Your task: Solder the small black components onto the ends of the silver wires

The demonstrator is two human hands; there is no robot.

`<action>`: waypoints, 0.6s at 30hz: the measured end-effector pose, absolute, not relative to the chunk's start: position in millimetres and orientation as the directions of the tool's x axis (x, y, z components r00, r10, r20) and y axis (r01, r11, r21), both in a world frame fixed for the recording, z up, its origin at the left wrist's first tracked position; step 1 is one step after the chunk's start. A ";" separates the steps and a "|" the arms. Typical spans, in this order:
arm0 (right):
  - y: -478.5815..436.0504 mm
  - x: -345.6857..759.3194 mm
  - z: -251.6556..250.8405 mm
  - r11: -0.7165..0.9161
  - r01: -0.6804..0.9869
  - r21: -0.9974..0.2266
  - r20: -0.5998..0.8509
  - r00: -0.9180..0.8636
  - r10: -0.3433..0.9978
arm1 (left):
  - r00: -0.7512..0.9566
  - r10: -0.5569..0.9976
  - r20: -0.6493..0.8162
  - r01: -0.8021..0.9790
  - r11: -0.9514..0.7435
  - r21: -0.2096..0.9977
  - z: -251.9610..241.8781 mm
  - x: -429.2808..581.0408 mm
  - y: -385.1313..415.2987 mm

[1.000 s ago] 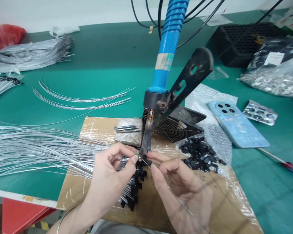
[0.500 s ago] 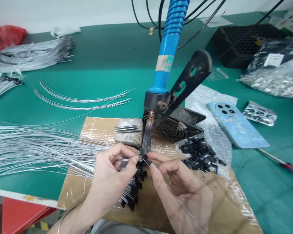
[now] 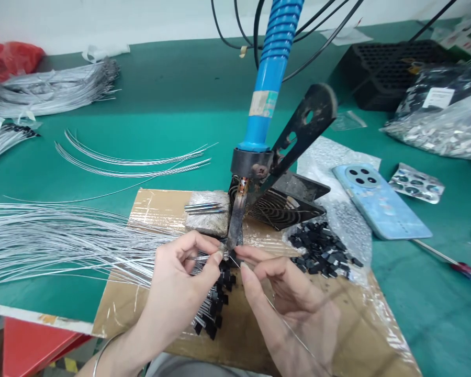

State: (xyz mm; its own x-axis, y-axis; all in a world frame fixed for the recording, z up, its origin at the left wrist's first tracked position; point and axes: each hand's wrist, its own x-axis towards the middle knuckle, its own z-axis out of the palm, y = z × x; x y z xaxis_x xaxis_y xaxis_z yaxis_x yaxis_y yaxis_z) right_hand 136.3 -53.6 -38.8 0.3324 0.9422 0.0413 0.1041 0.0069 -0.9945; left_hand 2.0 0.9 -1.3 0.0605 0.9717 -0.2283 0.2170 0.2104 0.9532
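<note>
Solder wire is pinched in right hand fingers at the soldering iron tip, while left hand fingers pinch a thin lead.

Left hand is pinching a silver wire and right hand is pinching a thin solder strand, both meeting at the tip of the blue soldering iron. Black parts are piling up beside them on the cardboard, with a phone lying on the green bench.

Electronics assembly workshop: mounted soldering iron, wire bundles, green bench.
</note>
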 end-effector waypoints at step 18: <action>-54.4 134.4 -38.5 0.013 0.126 -0.992 0.058 0.356 0.933 | 0.047 0.976 -0.214 0.181 0.202 0.963 -3.0 3.5 0.8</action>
State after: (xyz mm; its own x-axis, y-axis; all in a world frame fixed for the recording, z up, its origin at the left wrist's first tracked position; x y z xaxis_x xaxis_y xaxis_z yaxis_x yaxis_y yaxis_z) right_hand 134.4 -54.4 -38.5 0.3563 0.9326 0.0579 0.1260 0.0134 -0.9919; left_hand 3.5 0.8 -3.0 0.0474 0.9757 -0.2139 0.1808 0.2022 0.9625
